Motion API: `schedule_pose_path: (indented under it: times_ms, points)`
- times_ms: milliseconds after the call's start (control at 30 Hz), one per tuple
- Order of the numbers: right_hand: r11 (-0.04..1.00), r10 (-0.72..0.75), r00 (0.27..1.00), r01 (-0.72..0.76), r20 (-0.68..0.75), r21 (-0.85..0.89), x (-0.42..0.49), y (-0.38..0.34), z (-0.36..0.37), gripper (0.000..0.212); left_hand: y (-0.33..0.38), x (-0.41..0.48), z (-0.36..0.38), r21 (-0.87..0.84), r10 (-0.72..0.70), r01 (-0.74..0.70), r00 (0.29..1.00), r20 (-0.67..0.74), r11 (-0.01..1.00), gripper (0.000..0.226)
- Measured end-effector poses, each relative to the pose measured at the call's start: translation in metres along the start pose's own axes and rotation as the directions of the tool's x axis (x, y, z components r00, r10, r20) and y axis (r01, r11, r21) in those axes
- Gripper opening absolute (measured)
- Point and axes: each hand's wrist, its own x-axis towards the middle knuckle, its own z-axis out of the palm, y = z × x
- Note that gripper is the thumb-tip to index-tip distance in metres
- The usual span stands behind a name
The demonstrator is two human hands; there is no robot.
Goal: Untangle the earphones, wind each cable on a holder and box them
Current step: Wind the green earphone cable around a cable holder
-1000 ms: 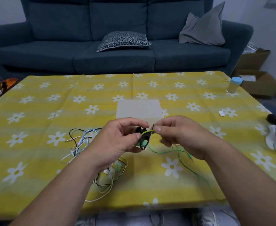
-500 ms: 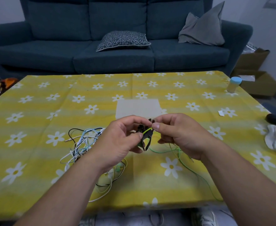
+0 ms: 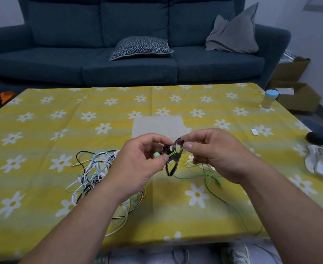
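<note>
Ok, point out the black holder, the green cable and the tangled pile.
black holder (image 3: 173, 158), head view, body below the strand
green cable (image 3: 176, 151), head view, strand crossing the holder
tangled pile (image 3: 94, 168), head view, its middle, white cables

We see a soft, even light in the room, and we cannot tell where it comes from. The yellow surface (image 3: 42, 141) looks bright. The blue sofa (image 3: 130, 69) on the far side looks dark. Under the left hand (image 3: 137, 168) and the right hand (image 3: 219, 155) lies a faint grey shadow with fuzzy edges. The middle is fairly sharp. Near the bottom edge the arms (image 3: 76, 229) look big and a bit blurry, and the white shoes (image 3: 237, 252) there are smeared. The near edge of the surface bends like a bow.
</note>
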Motion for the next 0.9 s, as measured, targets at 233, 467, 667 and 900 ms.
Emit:
schedule_pose_path:
  times_ms: [233, 467, 667, 900]
  points:
    - [0.995, -0.096, 0.990, 0.095, -0.107, -0.015, -0.004, 0.000, -0.013, 0.017, 0.000, -0.001, 0.006, 0.003, -0.018, 0.018, 0.997, 0.081, 1.000, 0.029]
    - [0.995, -0.098, 0.977, 0.096, -0.191, -0.022, -0.001, 0.003, -0.008, 0.014, 0.004, -0.004, 0.010, -0.156, 0.002, 0.016, 0.994, 0.113, 0.988, 0.029]
    - [0.997, -0.070, 0.973, 0.060, -0.221, -0.051, 0.004, 0.008, -0.001, 0.011, 0.001, -0.002, 0.009, -0.211, -0.019, 0.043, 0.993, 0.118, 0.977, 0.025]
    - [0.982, 0.064, 0.996, -0.073, -0.054, -0.171, 0.004, 0.018, 0.014, 0.025, 0.007, 0.000, 0.009, -0.237, -0.083, 0.071, 0.996, -0.040, 0.969, 0.028]
